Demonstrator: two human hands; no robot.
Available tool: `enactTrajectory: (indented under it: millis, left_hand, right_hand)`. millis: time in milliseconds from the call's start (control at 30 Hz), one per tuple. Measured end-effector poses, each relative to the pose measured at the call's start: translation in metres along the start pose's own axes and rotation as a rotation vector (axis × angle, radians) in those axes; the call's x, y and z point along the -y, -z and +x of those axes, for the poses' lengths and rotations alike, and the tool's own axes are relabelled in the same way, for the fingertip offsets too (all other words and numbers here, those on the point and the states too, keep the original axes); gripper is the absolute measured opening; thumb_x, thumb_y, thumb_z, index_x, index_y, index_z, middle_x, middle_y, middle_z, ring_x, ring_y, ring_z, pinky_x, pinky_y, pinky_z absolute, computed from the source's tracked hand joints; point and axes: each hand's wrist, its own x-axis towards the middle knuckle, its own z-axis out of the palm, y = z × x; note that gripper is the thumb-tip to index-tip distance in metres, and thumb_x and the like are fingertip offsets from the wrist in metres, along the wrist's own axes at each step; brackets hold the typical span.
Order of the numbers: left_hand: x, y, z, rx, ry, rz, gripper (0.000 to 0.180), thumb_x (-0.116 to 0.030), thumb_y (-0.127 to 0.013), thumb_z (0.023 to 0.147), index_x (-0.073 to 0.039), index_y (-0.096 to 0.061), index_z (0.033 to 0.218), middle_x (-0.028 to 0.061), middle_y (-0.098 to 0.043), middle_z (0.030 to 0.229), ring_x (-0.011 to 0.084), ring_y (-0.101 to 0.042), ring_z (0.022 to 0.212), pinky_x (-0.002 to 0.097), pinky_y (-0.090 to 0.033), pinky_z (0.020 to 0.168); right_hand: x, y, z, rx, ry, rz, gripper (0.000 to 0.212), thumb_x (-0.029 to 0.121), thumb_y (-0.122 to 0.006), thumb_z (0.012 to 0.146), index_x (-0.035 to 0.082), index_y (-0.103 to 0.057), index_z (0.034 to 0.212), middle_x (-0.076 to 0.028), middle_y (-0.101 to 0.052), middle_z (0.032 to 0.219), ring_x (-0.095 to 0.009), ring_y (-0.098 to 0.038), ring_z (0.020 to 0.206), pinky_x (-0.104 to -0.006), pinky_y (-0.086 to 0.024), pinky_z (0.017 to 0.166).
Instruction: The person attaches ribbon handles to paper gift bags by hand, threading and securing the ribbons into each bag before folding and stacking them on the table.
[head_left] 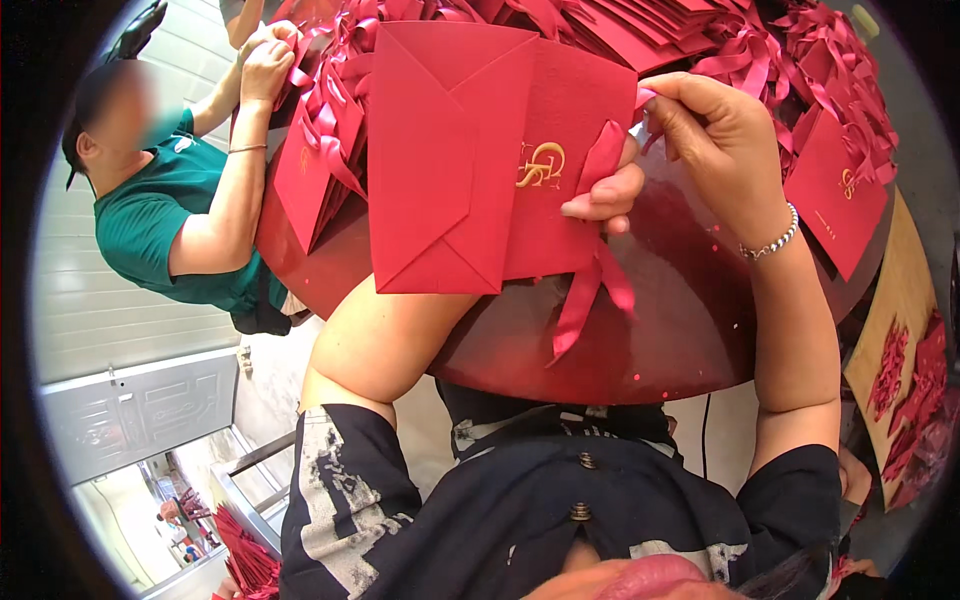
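Note:
Over the near part of the table I hold a flat-folded red paper gift bag point(450, 170) with a gold emblem and a folded base facing up. My left hand point(608, 195) grips it at the right side. Its fingertips curl over the front, and the rest of the hand is hidden behind the bag. A pink-red satin ribbon point(598, 290) hangs from the bag by those fingers. At the upper right corner, my right hand point(715, 130) pinches a ribbon end point(645, 98) between thumb and finger. A small pale tip shows just below the pinch.
The round dark red table point(690, 340) carries heaps of red bags point(650, 30) and ribbons point(740, 65). Another bag point(840, 190) lies right of my wrist. A person in green point(190, 210) handles ribbon at left. A wooden board point(880, 370) with red pieces stands at right.

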Motion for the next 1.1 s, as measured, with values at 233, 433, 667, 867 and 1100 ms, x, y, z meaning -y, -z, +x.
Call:
enactTrajectory:
  millis: [233, 433, 667, 867, 1100]
  left_hand:
    - [0.014, 0.009, 0.006, 0.115, 0.012, -0.355, 0.025, -0.025, -0.045, 0.099, -0.001, -0.053, 0.096, 0.005, -0.052, 0.096, 0.014, -0.054, 0.078, 0.0298, -0.037, 0.1]
    - [0.02, 0.011, 0.006, 0.131, 0.017, -0.399, 0.027, -0.026, -0.047, 0.098, 0.0, -0.052, 0.096, 0.0054, -0.052, 0.095, 0.0145, -0.053, 0.076, 0.0293, -0.037, 0.097]
    - [0.022, -0.026, -0.003, -0.545, -0.139, 0.026, 0.031, -0.029, -0.041, 0.102, 0.0, -0.052, 0.098, 0.0034, -0.048, 0.075, 0.0121, -0.048, 0.059, 0.0261, -0.044, 0.084]
    - [0.002, -0.073, 0.031, -1.217, -0.211, 0.682, 0.05, -0.047, -0.049, 0.103, -0.003, -0.069, 0.09, 0.0026, -0.065, 0.074, 0.0105, -0.056, 0.061, 0.0259, -0.048, 0.059]
    - [-0.009, -0.05, 0.013, -1.286, -0.396, 1.037, 0.038, -0.03, -0.053, 0.104, 0.0, -0.067, 0.086, -0.0036, -0.063, 0.075, 0.0029, -0.05, 0.068, 0.0219, -0.042, 0.063]
  right_hand:
    - [0.0, 0.003, 0.004, 0.046, -0.18, 0.156, 0.015, 0.008, -0.061, 0.098, 0.0, -0.072, 0.104, 0.001, -0.065, 0.077, -0.004, -0.056, 0.066, -0.0199, -0.045, 0.057]
    - [-0.005, 0.003, 0.003, 0.052, -0.197, 0.212, 0.014, 0.009, -0.063, 0.096, 0.001, -0.074, 0.1, 0.001, -0.065, 0.074, -0.004, -0.056, 0.062, -0.0204, -0.046, 0.055]
    - [-0.033, 0.013, 0.008, 0.212, -0.241, 0.388, 0.018, 0.008, -0.062, 0.097, 0.001, -0.071, 0.111, -0.001, -0.069, 0.09, -0.006, -0.061, 0.079, -0.0211, -0.05, 0.072]
    - [-0.014, 0.021, 0.017, -0.046, -0.323, 0.335, 0.028, 0.015, -0.064, 0.097, 0.0, -0.067, 0.12, -0.004, -0.07, 0.109, -0.008, -0.063, 0.097, -0.0225, -0.049, 0.087]
    - [0.017, 0.035, 0.017, 0.105, -0.554, 0.444, 0.025, 0.022, -0.066, 0.096, -0.001, -0.069, 0.106, -0.003, -0.07, 0.097, -0.006, -0.064, 0.081, -0.0211, -0.051, 0.074]
